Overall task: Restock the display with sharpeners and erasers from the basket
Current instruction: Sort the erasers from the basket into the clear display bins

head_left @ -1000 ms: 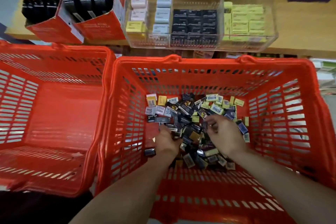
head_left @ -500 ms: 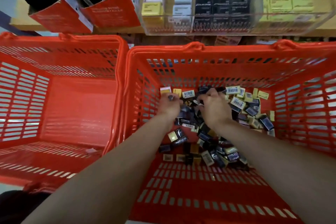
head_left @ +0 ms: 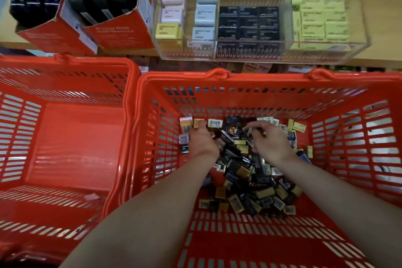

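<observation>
A pile of small packs of erasers and sharpeners (head_left: 245,176), mostly black, gold and yellow, lies in the orange basket (head_left: 267,78) in front of me. Both my hands are down in it at the far end of the pile. My left hand (head_left: 202,142) is curled into a fist around a few small packs, with a gold one showing at its fingertips. My right hand (head_left: 270,142) hovers over the pile, its fingers spread and reaching left onto the packs. Above the basket, the clear display case (head_left: 219,55) on the shelf holds pastel, black and yellow-green boxes in separate compartments.
A second orange basket (head_left: 65,137) stands to the left, touching the first, with only a scrap of paper in it. Two red cardboard boxes (head_left: 117,35) of black and blue items stand on the wooden shelf left of the display case.
Both hands moved from the middle of the pile to its far end. The right hand has opened its fingers and shifted right. The view has tilted up slightly.
</observation>
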